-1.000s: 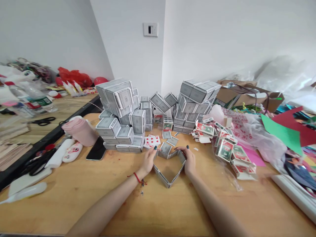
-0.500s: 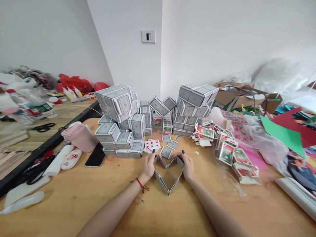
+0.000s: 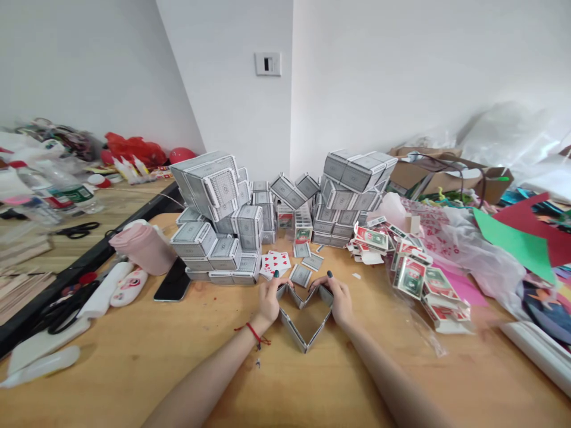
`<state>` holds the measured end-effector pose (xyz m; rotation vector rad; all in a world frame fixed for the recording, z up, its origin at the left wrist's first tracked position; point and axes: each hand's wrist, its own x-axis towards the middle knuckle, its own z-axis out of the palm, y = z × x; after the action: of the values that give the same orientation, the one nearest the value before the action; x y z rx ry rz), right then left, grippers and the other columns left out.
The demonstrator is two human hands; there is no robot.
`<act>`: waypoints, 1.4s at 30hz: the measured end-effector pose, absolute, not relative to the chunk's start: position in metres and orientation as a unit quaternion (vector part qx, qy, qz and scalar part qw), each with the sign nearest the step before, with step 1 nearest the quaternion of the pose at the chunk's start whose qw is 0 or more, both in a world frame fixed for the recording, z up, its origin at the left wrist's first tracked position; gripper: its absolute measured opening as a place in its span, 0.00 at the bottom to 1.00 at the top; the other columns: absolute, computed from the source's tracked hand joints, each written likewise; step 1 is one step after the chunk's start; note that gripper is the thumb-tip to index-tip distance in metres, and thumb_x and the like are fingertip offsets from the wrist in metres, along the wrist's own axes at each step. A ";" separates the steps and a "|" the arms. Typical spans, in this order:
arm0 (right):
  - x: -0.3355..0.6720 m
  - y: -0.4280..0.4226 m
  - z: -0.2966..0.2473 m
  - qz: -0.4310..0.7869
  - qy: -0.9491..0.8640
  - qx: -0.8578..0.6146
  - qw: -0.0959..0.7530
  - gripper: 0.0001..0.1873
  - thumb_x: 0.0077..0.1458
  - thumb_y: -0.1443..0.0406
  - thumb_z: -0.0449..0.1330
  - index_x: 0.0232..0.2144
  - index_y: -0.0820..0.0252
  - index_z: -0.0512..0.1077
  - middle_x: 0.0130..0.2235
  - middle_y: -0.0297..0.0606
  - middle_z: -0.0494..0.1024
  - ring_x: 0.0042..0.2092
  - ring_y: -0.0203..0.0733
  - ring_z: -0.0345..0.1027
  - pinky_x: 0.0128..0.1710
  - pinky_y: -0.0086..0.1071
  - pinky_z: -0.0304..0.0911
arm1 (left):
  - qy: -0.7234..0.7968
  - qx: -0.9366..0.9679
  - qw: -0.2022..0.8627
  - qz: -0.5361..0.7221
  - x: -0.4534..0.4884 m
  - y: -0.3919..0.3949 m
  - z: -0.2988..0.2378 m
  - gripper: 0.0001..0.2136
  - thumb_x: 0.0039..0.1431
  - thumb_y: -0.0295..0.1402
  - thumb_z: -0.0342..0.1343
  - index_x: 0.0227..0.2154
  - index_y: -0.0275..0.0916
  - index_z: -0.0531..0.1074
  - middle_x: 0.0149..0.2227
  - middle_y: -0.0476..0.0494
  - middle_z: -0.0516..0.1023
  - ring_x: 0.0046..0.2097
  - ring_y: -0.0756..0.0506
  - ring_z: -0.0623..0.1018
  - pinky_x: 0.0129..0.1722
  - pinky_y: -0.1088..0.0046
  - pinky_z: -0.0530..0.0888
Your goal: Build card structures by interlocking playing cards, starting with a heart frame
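The left hand (image 3: pixel 269 302), fingers partly curled, grips the left lobe of the card heart (image 3: pixel 291 329), which stands on the tabletop (image 3: pixel 214 345) midway between both hands, tip toward the person; the right hand (image 3: pixel 341 302), similarly curled, grips the right lobe.

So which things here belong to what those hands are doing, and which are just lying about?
Seem to belong:
heart-shaped card frame, held between left hand and right hand
stacked card blocks, similar grey pattern
loose grey-backed cards

Probably lying about:
phone
plastic bottle
green paper
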<state>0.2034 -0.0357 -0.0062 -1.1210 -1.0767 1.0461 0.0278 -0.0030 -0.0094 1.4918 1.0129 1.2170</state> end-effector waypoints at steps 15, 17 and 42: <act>0.199 -0.039 -0.003 0.470 -0.477 -0.467 0.577 0.25 0.53 0.49 0.47 0.23 0.59 0.75 0.25 0.40 0.76 0.30 0.44 0.68 0.35 0.35 0.61 | 0.401 0.625 0.475 0.473 0.026 -0.010 -0.009 0.22 0.58 0.40 0.38 0.26 0.36 0.76 0.30 0.42 0.78 0.32 0.44 0.75 0.38 0.67 0.70; 0.198 -0.040 -0.004 0.471 -0.480 -0.466 0.575 0.25 0.52 0.49 0.47 0.23 0.59 0.75 0.26 0.40 0.76 0.31 0.45 0.68 0.36 0.35 0.61 | 0.395 0.627 0.480 0.471 0.026 -0.011 -0.009 0.22 0.58 0.40 0.37 0.28 0.36 0.76 0.31 0.42 0.78 0.33 0.44 0.75 0.38 0.67 0.70; 0.212 -0.037 -0.002 0.533 -0.474 -0.430 0.553 0.29 0.51 0.45 0.44 0.27 0.58 0.75 0.29 0.41 0.77 0.35 0.47 0.70 0.40 0.38 0.62 | 0.305 0.606 0.617 0.399 0.011 -0.001 -0.003 0.31 0.59 0.46 0.29 0.31 0.31 0.76 0.34 0.36 0.78 0.40 0.41 0.75 0.45 0.62 0.68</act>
<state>0.2117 -0.0374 -0.0023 -1.0174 -1.1203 1.2591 0.0106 -0.0013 -0.0031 1.3940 0.7016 0.9185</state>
